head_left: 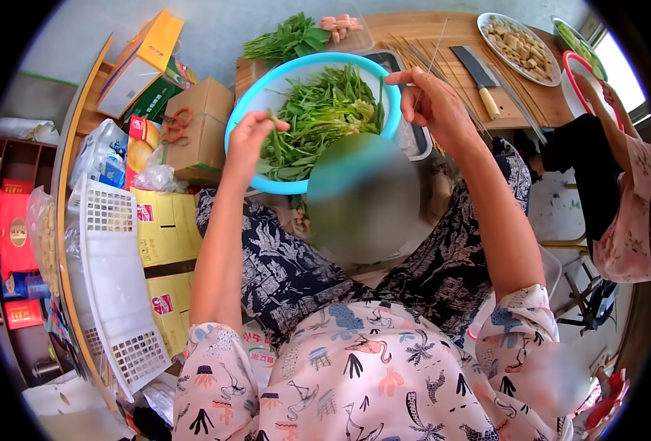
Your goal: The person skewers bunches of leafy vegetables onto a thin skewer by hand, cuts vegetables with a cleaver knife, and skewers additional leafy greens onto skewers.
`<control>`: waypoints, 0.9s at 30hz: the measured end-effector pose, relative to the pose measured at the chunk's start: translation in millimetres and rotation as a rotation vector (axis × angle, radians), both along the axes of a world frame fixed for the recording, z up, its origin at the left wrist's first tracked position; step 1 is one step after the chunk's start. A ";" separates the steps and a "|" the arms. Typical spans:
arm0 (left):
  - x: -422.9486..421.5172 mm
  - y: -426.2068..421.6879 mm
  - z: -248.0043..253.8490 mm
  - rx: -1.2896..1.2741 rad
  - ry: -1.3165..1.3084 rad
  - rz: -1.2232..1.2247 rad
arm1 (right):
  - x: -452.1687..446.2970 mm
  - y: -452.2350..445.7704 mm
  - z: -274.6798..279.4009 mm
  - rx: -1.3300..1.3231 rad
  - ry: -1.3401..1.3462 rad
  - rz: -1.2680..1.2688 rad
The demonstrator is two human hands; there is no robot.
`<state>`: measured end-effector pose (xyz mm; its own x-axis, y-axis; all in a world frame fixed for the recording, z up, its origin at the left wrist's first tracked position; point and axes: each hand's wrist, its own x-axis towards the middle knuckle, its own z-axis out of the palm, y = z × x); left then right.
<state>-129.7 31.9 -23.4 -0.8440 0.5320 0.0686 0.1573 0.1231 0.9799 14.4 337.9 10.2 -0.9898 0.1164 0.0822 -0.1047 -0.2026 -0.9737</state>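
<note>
1. The left hand (250, 138) pinches a small green sprig (272, 117) between thumb and fingertips, nearly closed; the sprig is right at the grip, above the near-left part of the blue-rimmed basin (319, 59).
2. The right hand (437, 103) is partly curled around a thin skewer (438, 45), which slants up and away from the fingers; the forefinger reaches toward the basin. Exactly where the skewer is gripped cannot be made out.
3. The leafy greens (325, 103) fill the basin between the two grips, to the right of the left hand and to the left of the right one.
4. Both forearms reach forward over the patterned trousers, palms turned inward and hands apart.
5. Beyond the left grip, a bunch of leaves (292, 37) and pink pieces (340, 26) are at the far side of the basin.
6. Right of the right grip, on the wooden table (443, 31), are loose skewers (411, 55), a knife (475, 72) with a pale handle, and farther off a plate (553, 82) of tan chunks (520, 48).
7. Well to the right, another person (630, 220) has hands at a red-rimmed basin (566, 59).
8. Left of the left grip are red-handled scissors (178, 125) against a cardboard box (206, 121), yellow boxes (165, 220) and a white perforated rack (112, 272).
</note>
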 end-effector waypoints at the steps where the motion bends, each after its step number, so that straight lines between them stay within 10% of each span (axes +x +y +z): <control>1: -4.4 -6.1 2.3 -0.001 0.001 0.002 | -0.3 -0.6 0.0 -0.002 -0.010 -0.006; 4: -15.6 -21.6 8.9 0.500 -0.222 0.043 | 0.3 -2.0 1.7 0.012 -0.020 -0.001; 10: -10.4 -26.6 53.3 0.639 -0.280 0.176 | 2.1 -3.8 2.2 0.115 -0.001 -0.034; 20: 24.7 36.0 16.7 -0.482 0.166 -0.218 | 0.8 -4.7 -6.3 0.078 0.013 0.012; 27: 33.9 53.3 -12.6 -0.728 0.434 -0.415 | 5.9 -6.0 1.0 0.056 -0.060 0.057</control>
<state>-95.8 85.2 -36.0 -0.5563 0.8199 -0.1355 0.6588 0.5345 0.5295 20.3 331.9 11.1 -0.9980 0.0564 0.0276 -0.0359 -0.1515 -0.9878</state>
